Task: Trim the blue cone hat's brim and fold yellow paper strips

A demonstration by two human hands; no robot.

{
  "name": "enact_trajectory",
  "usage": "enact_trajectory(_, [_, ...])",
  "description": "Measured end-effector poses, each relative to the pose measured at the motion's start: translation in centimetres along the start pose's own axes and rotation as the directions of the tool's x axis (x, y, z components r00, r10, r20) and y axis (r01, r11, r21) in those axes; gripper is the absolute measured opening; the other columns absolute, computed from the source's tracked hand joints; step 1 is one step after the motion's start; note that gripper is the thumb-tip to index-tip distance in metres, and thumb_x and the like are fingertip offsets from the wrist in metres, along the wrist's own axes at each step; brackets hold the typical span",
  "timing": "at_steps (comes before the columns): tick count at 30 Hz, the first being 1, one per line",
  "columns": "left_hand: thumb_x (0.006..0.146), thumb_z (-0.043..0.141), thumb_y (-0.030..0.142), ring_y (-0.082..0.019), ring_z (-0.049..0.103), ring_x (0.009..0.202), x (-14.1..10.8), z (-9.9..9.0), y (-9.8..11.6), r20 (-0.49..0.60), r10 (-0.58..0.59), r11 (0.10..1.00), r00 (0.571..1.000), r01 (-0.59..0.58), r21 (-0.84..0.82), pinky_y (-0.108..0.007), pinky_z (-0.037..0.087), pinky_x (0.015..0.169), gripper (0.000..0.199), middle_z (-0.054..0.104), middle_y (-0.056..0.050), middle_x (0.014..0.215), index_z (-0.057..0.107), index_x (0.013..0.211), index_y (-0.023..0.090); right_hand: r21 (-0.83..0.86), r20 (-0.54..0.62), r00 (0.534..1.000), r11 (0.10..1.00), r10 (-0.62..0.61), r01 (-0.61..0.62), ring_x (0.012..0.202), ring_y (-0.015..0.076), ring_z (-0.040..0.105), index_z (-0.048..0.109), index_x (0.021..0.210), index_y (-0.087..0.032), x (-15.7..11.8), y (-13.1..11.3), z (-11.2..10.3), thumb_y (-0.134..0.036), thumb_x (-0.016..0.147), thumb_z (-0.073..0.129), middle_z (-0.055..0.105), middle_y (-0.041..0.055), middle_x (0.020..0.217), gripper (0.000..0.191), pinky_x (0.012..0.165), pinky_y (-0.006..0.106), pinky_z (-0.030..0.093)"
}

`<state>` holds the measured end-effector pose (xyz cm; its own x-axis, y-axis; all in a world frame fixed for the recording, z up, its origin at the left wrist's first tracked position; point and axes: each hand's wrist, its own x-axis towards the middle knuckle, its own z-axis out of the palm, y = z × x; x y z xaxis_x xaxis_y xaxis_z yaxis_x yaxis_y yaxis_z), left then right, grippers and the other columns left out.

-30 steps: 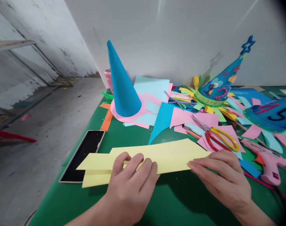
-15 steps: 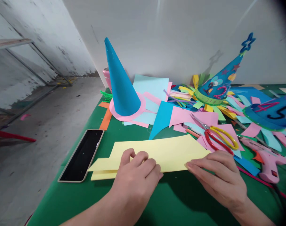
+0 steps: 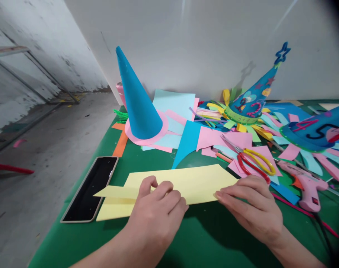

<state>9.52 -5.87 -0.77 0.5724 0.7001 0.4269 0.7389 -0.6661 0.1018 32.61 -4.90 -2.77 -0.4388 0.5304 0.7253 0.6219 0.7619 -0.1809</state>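
Folded pale yellow paper [image 3: 202,182] lies along the near part of the table, its lower layer showing at the left. My left hand [image 3: 158,212] is closed on its middle, with bent fingers over the fold and the thumb hidden. At the paper's right end, my right hand [image 3: 253,208] pinches the near edge between thumb and fingers. A phone [image 3: 91,190] lies just left of the paper. Beyond the paper stands a tall blue cone [image 3: 141,104] on a pink ring [image 3: 165,124].
Scissors [image 3: 254,162], a pink glue gun [image 3: 311,190] with a cable, and coloured paper scraps cover the right side of the green table [image 3: 74,238]. Two decorated cone hats [image 3: 249,100] [image 3: 320,128] stand behind them. A wall rises behind the table.
The view has shifted slightly, so most things sit further left. At the paper's left end the layers have spread wider apart. Both hands keep their hold.
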Motion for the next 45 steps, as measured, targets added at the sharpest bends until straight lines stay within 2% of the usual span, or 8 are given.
enact_trajectory(5, [0.074, 0.046, 0.005, -0.012, 0.048, 0.061, 0.7, -1.1, -0.1, 0.082, -0.004, 0.992, 0.997, 0.014, -0.123, -0.034, 0.024, 0.066, 0.018, 0.054, 0.004, 0.057, 0.054, 0.064, 0.018, 0.013, 0.014, 0.999, 0.999, 0.043, -0.043, 0.072, 0.0152, 0.052, 0.067, 0.084, -0.022, 0.3, 0.1, 0.0, -0.006, 0.07, 0.065, 0.068, 0.0004, 0.072, 0.022, 0.062, 0.032, 0.042])
enact_trajectory(12, [0.075, 0.046, 0.007, -0.012, 0.047, 0.061, 1.2, -1.0, -0.1, 0.14, 0.004, 0.997, 0.99, 0.008, -0.079, -0.034, 0.024, 0.065, 0.02, 0.053, 0.003, 0.058, 0.052, 0.06, 0.018, -0.086, 0.256, 0.954, 0.986, 0.157, -0.139, 0.083, 0.0169, 0.053, 0.064, 0.094, -0.025, 1.5, -1.2, 0.0, -0.023, 0.077, 0.062, 0.066, 0.0, 0.086, 0.017, 0.074, 0.036, 0.037])
enact_trajectory(15, [0.076, 0.047, 0.009, -0.013, 0.046, 0.061, 1.2, -0.8, 0.1, 0.147, 0.021, 0.998, 0.989, -0.013, -0.053, -0.035, 0.025, 0.066, 0.02, 0.053, 0.003, 0.057, 0.05, 0.059, 0.018, -0.043, 0.299, 0.941, 0.987, 0.159, -0.153, 0.082, 0.016, 0.052, 0.062, 0.097, -0.025, 2.4, -2.2, 0.5, -0.025, 0.079, 0.058, 0.066, -0.001, 0.084, 0.019, 0.074, 0.036, 0.035])
enact_trajectory(24, [0.075, 0.047, 0.006, -0.012, 0.046, 0.061, 1.3, -0.8, 0.0, 0.151, -0.006, 1.0, 0.989, 0.011, -0.029, -0.035, 0.026, 0.066, 0.019, 0.05, 0.004, 0.058, 0.049, 0.06, 0.017, 0.129, 0.279, 0.956, 0.982, 0.094, -0.135, 0.072, 0.0125, 0.051, 0.064, 0.086, -0.023, 3.3, -2.4, 1.8, -0.019, 0.08, 0.057, 0.065, -0.004, 0.071, 0.01, 0.063, 0.031, 0.033])
enact_trajectory(33, [0.077, 0.046, 0.008, -0.013, 0.047, 0.062, 1.3, -0.9, -0.3, 0.173, 0.0, 0.997, 0.985, 0.013, -0.074, -0.035, 0.025, 0.065, 0.017, 0.054, 0.002, 0.061, 0.054, 0.064, 0.017, 0.128, 0.295, 0.952, 0.984, 0.083, -0.125, 0.071, 0.013, 0.05, 0.064, 0.086, -0.021, 3.3, -2.2, 2.0, -0.017, 0.079, 0.058, 0.065, -0.0037, 0.068, 0.01, 0.062, 0.031, 0.033])
enact_trajectory(37, [0.079, 0.048, 0.01, -0.014, 0.05, 0.065, 1.0, -1.0, -0.9, 0.149, 0.029, 0.999, 0.988, -0.024, -0.039, -0.036, 0.025, 0.07, 0.013, 0.058, 0.003, 0.065, 0.058, 0.075, 0.018, 0.121, 0.291, 0.951, 0.982, 0.107, -0.147, 0.071, 0.0129, 0.051, 0.064, 0.086, -0.023, 3.3, -1.8, 1.8, -0.018, 0.08, 0.058, 0.065, -0.0034, 0.07, 0.01, 0.062, 0.03, 0.034])
enact_trajectory(41, [0.085, 0.042, 0.015, -0.014, 0.053, 0.071, 0.5, -1.3, -1.7, 0.126, 0.004, 1.0, 0.992, -0.001, -0.021, -0.036, 0.026, 0.073, 0.017, 0.062, 0.002, 0.073, 0.059, 0.085, 0.019, 0.11, 0.293, 0.948, 0.98, 0.126, -0.164, 0.074, 0.0136, 0.051, 0.064, 0.087, -0.023, 3.1, -1.3, 1.7, -0.017, 0.079, 0.059, 0.065, -0.0032, 0.072, 0.012, 0.063, 0.03, 0.034])
enact_trajectory(45, [0.087, 0.04, 0.017, -0.014, 0.053, 0.072, -0.1, -1.4, -2.0, 0.106, 0.004, 0.999, 0.994, -0.008, 0.038, -0.036, 0.027, 0.073, 0.019, 0.062, 0.002, 0.074, 0.059, 0.085, 0.019, 0.101, 0.282, 0.952, 0.983, 0.122, -0.156, 0.075, 0.0138, 0.051, 0.063, 0.088, -0.023, 3.1, -1.3, 1.7, -0.017, 0.079, 0.059, 0.065, -0.0031, 0.073, 0.012, 0.065, 0.03, 0.035])
